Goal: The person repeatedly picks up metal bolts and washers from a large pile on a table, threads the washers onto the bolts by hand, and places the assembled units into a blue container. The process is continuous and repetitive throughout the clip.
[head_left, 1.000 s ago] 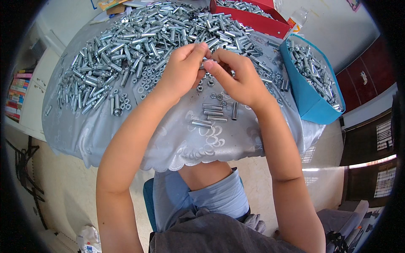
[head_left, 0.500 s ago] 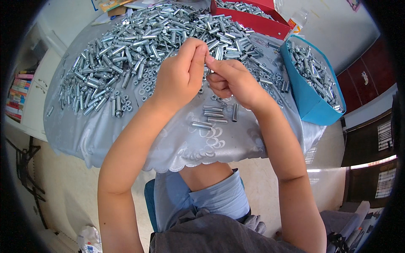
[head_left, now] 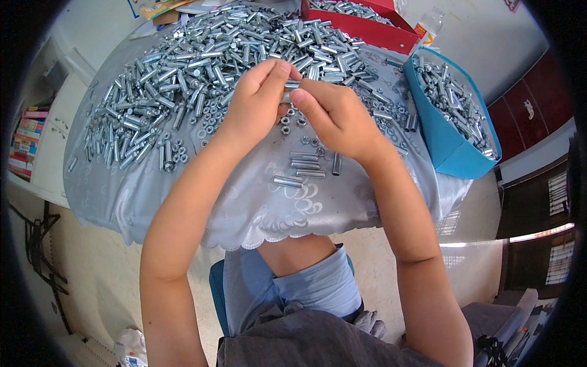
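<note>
Both hands (head_left: 299,104) pinch small bolt (head_left: 292,84) above bolt pile (head_left: 202,67).

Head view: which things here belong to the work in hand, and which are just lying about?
In hand:
left hand and right hand, pinching one metal sleeve
loose nuts
sleeve pile
laid-out sleeves
blue bin

Lying about:
red tray
book stack

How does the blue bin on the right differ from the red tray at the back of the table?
The blue bin is deep with tall walls, while the red tray is shallow and flat. The blue bin sits at the table's right edge, nearer the right hand; the red tray lies at the far side, beyond the loose pile of metal pieces. Both hold silvery metal pieces.
</note>
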`<state>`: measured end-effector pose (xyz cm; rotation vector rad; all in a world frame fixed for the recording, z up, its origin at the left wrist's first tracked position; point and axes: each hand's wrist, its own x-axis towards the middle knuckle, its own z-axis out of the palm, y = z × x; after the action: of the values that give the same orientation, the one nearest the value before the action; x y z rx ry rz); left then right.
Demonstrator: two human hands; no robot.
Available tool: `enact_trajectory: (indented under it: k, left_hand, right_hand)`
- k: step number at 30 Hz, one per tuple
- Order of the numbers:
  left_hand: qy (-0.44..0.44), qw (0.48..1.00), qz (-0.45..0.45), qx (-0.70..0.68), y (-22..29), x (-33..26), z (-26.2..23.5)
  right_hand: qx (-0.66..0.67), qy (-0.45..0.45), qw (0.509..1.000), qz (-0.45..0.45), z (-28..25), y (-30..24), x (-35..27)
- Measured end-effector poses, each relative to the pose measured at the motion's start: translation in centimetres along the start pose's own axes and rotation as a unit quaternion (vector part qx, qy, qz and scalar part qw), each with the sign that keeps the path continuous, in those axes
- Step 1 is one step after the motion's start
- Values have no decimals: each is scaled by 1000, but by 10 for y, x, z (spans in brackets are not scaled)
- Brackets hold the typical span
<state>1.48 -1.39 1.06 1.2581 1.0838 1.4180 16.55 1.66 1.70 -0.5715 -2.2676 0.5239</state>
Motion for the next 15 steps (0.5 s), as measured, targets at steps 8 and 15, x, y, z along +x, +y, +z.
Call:
enact_trajectory:
  k: [8, 15]
  left_hand:
    - [81, 951, 263, 138, -4, -8, 4]
    - [-25, 998, 29, -56, 3, 0, 1]
  right_hand:
    - [294, -3, 944, 153, 9, -4, -1]
    - [329, 69, 917, 215, 7, -7, 6]
